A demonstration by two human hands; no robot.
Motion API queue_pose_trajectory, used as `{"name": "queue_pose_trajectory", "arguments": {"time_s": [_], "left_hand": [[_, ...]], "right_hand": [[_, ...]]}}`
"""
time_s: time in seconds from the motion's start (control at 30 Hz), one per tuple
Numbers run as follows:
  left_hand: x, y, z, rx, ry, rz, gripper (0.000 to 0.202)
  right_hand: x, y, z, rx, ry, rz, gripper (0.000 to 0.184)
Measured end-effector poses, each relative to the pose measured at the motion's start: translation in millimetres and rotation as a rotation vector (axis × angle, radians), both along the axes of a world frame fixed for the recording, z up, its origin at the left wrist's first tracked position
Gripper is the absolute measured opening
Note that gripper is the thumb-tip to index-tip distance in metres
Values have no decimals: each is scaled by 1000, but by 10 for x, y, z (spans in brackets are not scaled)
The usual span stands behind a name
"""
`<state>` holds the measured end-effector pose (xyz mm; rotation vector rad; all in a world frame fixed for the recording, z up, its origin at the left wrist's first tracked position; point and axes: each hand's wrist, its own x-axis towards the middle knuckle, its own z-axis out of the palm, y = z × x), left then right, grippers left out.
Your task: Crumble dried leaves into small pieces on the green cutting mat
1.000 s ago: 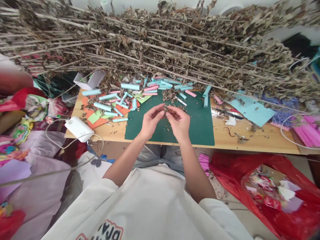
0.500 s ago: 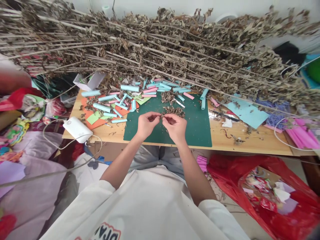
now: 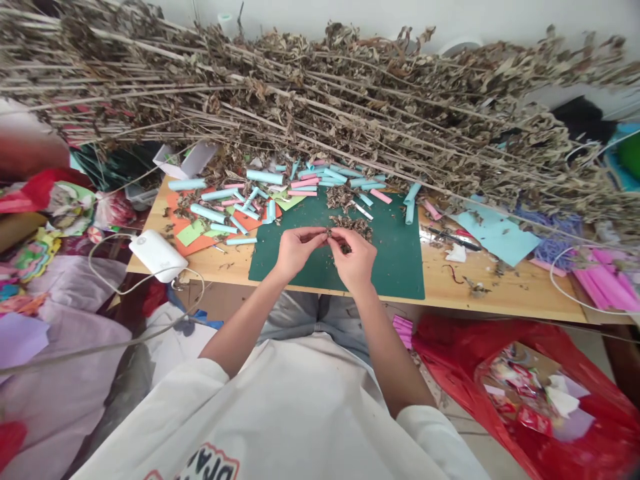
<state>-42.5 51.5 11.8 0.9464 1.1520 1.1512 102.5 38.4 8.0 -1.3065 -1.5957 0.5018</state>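
Over the green cutting mat [image 3: 395, 260], my left hand [image 3: 299, 252] and my right hand [image 3: 354, 257] meet fingertip to fingertip. Both are closed in a pinch on a small bit of dried leaf [image 3: 329, 233]; its full shape is too small to tell. Just behind my right fingers lies a little heap of crumbled dried leaves [image 3: 357, 225], with another small pile [image 3: 339, 196] farther back. A thin white stick [image 3: 363, 211] rests between these piles. Rolled tubes of blue paper [image 3: 208, 213] and pink paper [image 3: 381, 196] lie scattered along the back and left of the mat.
Long dried plant stalks [image 3: 300, 100] stretch across the back of the wooden table [image 3: 525, 287]. A white power bank [image 3: 158, 257] with a cable sits at the left. A black pen [image 3: 455, 239] and blue paper [image 3: 500, 230] lie right. Below hangs a red bag [image 3: 450, 347] holding scraps.
The view has shifted slightly. My fingertips stay together, and the bit of dried leaf between them shows more plainly; my right fingers are slightly more bent.
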Motion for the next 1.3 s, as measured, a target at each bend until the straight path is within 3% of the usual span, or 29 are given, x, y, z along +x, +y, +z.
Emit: {"name": "queue_pose_trajectory", "arguments": {"time_s": [0.2, 0.33, 0.47, 0.57, 0.67, 0.87, 0.97, 1.1, 1.3], "left_hand": [[16, -2, 20, -21, -11, 9, 32], [32, -14, -23, 94, 157, 0, 24], [-3, 27, -87, 172, 286, 47, 20], [-35, 68, -105, 137, 205, 49, 23], [-18, 64, -84, 131, 138, 11, 26], [12, -6, -77, 120, 81, -71, 33], [-29, -7, -105, 87, 60, -98, 36], [-75, 11, -97, 117, 92, -154, 33], [-93, 30, -69, 180, 203, -151, 23]], "right_hand": [[18, -23, 15, 18, 22, 38, 13], [13, -19, -13, 18, -35, 55, 14], [35, 2, -22, -71, 150, -21, 14], [60, 20, 10, -138, 239, -47, 18], [60, 23, 40, -162, 197, 14, 16], [69, 5, 4, -29, 88, 56, 13], [96, -1, -36, -132, 189, 112, 12], [111, -8, -50, -279, 338, 144, 30], [72, -19, -26, -312, 368, 88, 15]]}}
